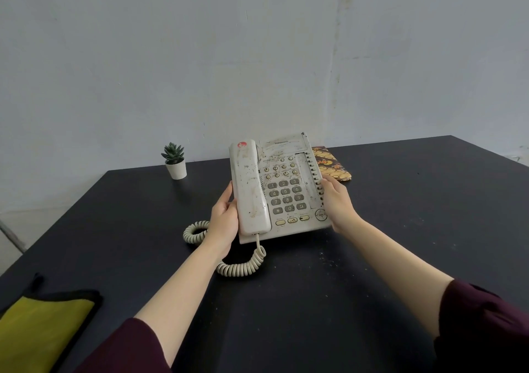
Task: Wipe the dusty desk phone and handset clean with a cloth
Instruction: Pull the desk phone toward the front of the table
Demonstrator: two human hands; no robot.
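A dirty cream desk phone [289, 192] with grey number keys stands in the middle of the black desk [300, 301]. Its speckled handset [249, 189] lies in the cradle on the phone's left side, and a coiled cord [243, 266] trails from it toward me. My left hand [224, 218] grips the phone's left edge beside the handset. My right hand [336, 200] holds the phone's right edge, fingers curled over the side buttons. A yellow cloth [40, 335] with a black border lies at the desk's near left corner, untouched.
A small potted succulent [174, 160] stands at the back left of the phone. A patterned brown and yellow booklet [332, 163] lies flat behind the phone on the right. A pale wall runs along the desk's far edge. Dust specks dot the desk in front of the phone.
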